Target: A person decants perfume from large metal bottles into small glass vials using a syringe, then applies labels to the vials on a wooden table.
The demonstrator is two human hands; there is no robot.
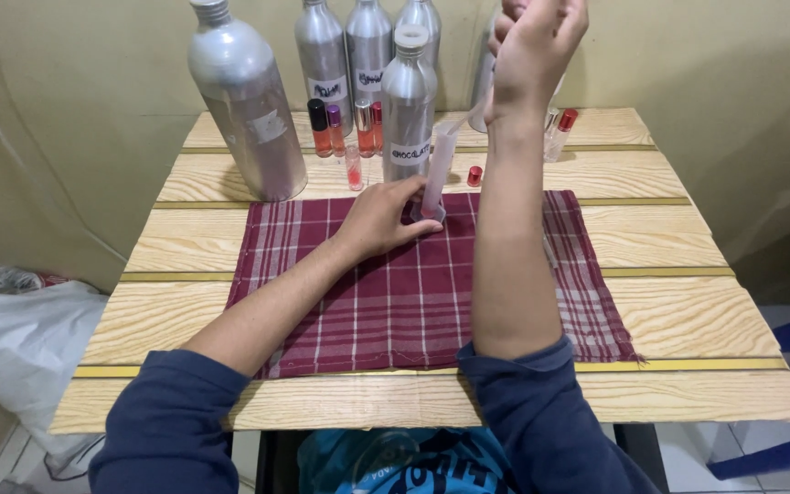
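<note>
My left hand (381, 218) rests on the red plaid cloth (413, 293) and pinches the base of a clear measuring cylinder (439, 169), which leans slightly right and holds a little pink liquid at the bottom. My right hand (534, 50) is raised above the back of the table with its fingers closed. What it holds is mostly hidden. A thin clear tube (474, 113) slants down from under it to the cylinder's mouth.
On the wooden slat table (669, 320), one large aluminium bottle (247, 105) stands at the back left and a labelled one (408, 110) stands behind the cylinder, with more behind. Small red and orange vials (345, 128) and a red cap (475, 176) sit nearby. A white bag (20, 338) lies at the left.
</note>
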